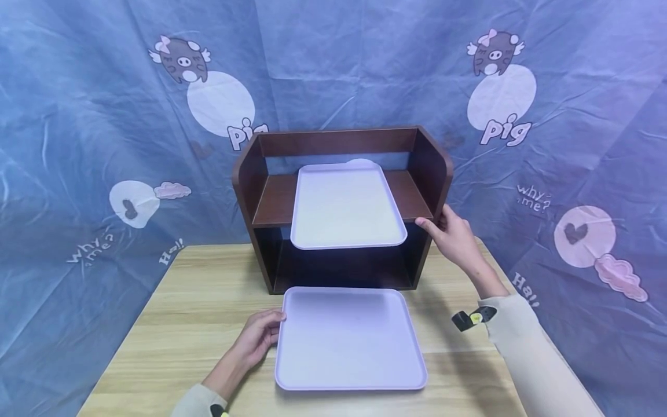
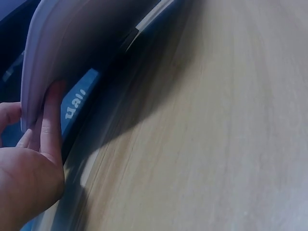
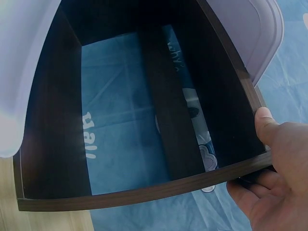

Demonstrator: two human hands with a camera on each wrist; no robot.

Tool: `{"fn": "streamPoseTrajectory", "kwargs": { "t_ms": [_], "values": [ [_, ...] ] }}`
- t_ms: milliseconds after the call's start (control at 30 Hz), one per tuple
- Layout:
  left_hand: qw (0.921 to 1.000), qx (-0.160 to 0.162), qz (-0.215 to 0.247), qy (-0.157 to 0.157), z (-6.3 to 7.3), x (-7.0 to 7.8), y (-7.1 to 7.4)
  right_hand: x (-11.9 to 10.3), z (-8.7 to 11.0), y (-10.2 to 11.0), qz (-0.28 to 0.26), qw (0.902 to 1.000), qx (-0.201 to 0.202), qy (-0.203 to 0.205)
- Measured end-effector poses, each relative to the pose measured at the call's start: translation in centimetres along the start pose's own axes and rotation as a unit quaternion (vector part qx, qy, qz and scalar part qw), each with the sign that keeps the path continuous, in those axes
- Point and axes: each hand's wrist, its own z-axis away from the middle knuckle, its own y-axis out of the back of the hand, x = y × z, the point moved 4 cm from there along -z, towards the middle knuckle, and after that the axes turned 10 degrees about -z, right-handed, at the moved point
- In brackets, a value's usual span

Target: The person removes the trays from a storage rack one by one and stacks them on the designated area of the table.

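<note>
A dark brown two-level desktop shelf (image 1: pixel 339 142) stands toward the back of the table. One pale lilac rectangular tray (image 1: pixel 346 205) lies on its upper board, its near end jutting out past the front edge. In front of the shelf is a second pale lilac tray (image 1: pixel 349 341). My left hand (image 1: pixel 257 337) pinches that tray's left rim; the left wrist view shows the tray's underside (image 2: pixel 72 43) tilted above the table, fingers beneath it. My right hand (image 1: pixel 458 238) grips the shelf's right side panel, thumb at the upper board's front edge and fingers round the outside.
The light wood table (image 1: pixel 182 301) extends to both sides of the shelf. A blue curtain (image 1: pixel 333 63) with cartoon pig prints hangs behind and on both sides. The shelf's lower compartment (image 1: pixel 339 266) lies beneath the jutting tray.
</note>
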Motion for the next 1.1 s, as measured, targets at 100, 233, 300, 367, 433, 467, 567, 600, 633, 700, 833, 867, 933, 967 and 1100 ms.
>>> {"fn": "streamPoseTrajectory", "kwargs": {
  "t_ms": [100, 233, 300, 367, 433, 467, 567, 600, 633, 700, 833, 867, 933, 967, 1100],
  "values": [
    [0.9999, 0.011, -0.004, 0.009, 0.0, -0.1, 0.2, 0.0, 0.0, -0.1, 0.0, 1.0, -0.001, 0.001],
    [0.9996, 0.02, -0.013, 0.016, 0.0, -0.2, 0.4, 0.0, -0.1, -0.1, 0.0, 1.0, -0.002, 0.002],
    [0.9992, 0.024, -0.028, 0.016, -0.1, -0.2, 0.5, 0.0, -0.1, -0.1, -0.001, 1.0, -0.002, 0.002],
    [0.9978, 0.035, -0.056, 0.012, -0.1, 0.0, 0.5, -0.1, -0.1, -0.1, -0.002, 1.0, -0.003, 0.002],
    [0.9938, 0.053, -0.098, 0.006, 0.0, 0.2, 0.4, -0.1, -0.1, -0.1, -0.002, 1.0, -0.003, 0.002],
    [0.9904, 0.066, -0.122, 0.002, 0.0, 0.3, 0.3, -0.1, -0.1, -0.1, -0.001, 1.0, -0.003, 0.002],
    [0.9744, 0.113, -0.194, -0.009, 0.2, 0.8, 0.0, 0.0, -0.1, 0.0, 0.0, 1.0, -0.001, 0.001],
    [0.9676, 0.128, -0.217, -0.012, 0.2, 1.0, -0.1, 0.0, -0.1, 0.0, 0.001, 1.0, 0.0, 0.002],
    [0.9604, 0.142, -0.239, -0.016, 0.3, 1.2, -0.2, 0.1, 0.0, 0.0, 0.002, 1.0, 0.0, 0.002],
    [0.9435, 0.164, -0.287, -0.027, 0.4, 1.4, -0.4, 0.1, 0.0, -0.1, 0.003, 1.0, 0.001, 0.003],
    [0.9087, 0.186, -0.37, -0.051, 0.5, 1.8, -0.5, 0.2, 0.1, -0.1, 0.005, 1.0, 0.002, 0.003],
    [0.9013, 0.188, -0.386, -0.058, 0.5, 1.8, -0.5, 0.2, 0.1, -0.1, 0.006, 1.0, 0.002, 0.003],
    [0.8937, 0.189, -0.402, -0.064, 0.4, 1.8, -0.5, 0.1, 0.1, -0.1, 0.006, 1.0, 0.003, 0.003],
    [0.8926, 0.189, -0.404, -0.064, 0.4, 1.8, -0.5, 0.1, 0.1, -0.1, 0.006, 1.0, 0.003, 0.003],
    [0.8957, 0.188, -0.399, -0.056, 0.2, 1.7, -0.5, 0.1, 0.1, -0.1, 0.007, 1.0, 0.004, 0.003]
  ]
}}
